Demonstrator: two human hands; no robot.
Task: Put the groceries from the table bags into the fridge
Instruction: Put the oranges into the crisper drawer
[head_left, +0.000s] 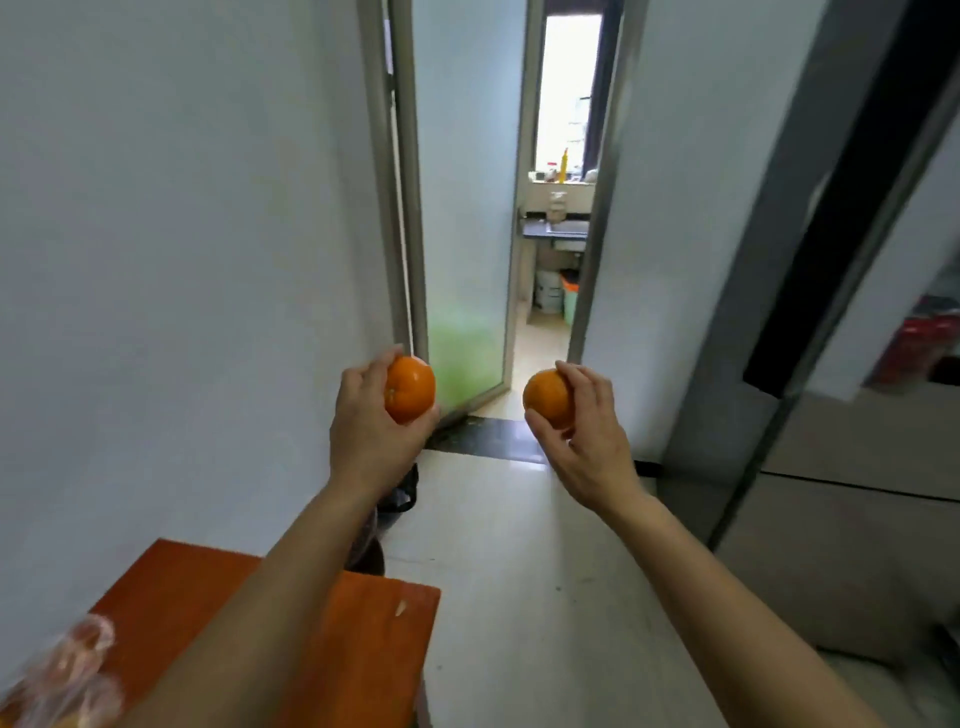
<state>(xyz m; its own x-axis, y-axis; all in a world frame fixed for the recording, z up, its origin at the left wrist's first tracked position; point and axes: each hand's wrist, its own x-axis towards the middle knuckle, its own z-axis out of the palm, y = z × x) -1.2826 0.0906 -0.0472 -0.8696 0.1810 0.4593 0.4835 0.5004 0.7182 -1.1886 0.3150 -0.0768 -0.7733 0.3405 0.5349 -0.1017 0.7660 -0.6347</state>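
My left hand (366, 415) grips an orange (410, 388), held up at chest height above the floor. My right hand (587, 421) grips a second orange (548, 397) at about the same height, a little to the right. At the right edge stands the fridge (852, 441), grey with an upper door swung open; red items show inside it at the far right. Low in the left corner lies a clear plastic bag (67, 670) with orange fruit in it, on the orange-red table (363, 649).
A white wall runs along the left. Straight ahead a frosted glass door (462, 234) stands open onto a kitchen with a counter and bins. A dark bin with a black bag (400, 493) sits on the floor behind the table. Pale floor tiles (519, 571) stretch between table and fridge.
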